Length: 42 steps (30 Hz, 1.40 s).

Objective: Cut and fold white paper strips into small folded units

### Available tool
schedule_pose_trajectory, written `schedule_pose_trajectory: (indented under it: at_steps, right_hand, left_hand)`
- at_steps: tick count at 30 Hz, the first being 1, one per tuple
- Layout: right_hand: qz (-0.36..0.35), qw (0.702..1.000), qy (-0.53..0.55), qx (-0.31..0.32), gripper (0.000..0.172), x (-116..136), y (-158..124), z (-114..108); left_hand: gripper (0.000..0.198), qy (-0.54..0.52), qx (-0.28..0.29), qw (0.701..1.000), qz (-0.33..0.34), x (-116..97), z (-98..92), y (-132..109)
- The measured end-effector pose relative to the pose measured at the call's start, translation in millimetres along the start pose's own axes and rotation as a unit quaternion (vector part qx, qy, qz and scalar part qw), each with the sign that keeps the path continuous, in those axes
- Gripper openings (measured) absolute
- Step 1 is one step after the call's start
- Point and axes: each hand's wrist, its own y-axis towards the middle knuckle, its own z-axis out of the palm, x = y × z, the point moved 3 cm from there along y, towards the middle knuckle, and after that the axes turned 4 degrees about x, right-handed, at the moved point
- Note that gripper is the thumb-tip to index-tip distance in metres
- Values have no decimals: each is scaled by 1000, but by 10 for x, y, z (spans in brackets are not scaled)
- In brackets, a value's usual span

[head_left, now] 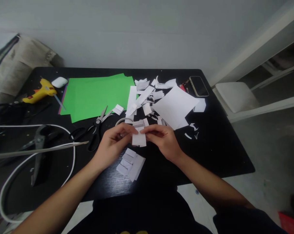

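Pinched between both hands is a small folded piece of white paper (139, 139), held just above the black table. My left hand (115, 141) grips its left edge with thumb and forefinger; a ring shows on one finger. My right hand (165, 139) pinches the right edge the same way. Below the hands lies a small pile of folded white paper pieces (131, 165). Behind them are many white paper scraps and strips (143, 97). Open scissors (98, 123) with black handles rest left of my left hand, and a small folded paper (118, 109) lies near their blades.
Green sheets (95, 94) cover the back left of the black table (210, 146). Beside them are a yellow glue gun (42, 92) and a white case (59, 82). Pliers (39, 146) and a white cable (74, 159) lie left. Right are a white sheet (175, 105) and a phone (199, 86).
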Motion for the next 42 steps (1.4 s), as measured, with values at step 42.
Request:
schedule_pose_trajectory:
  at_steps: [42]
  right_hand:
    - [-96,990,-77,-72,21,-41,-76,67]
  left_hand:
    - [4,97,-105,987,69,46,67,-93]
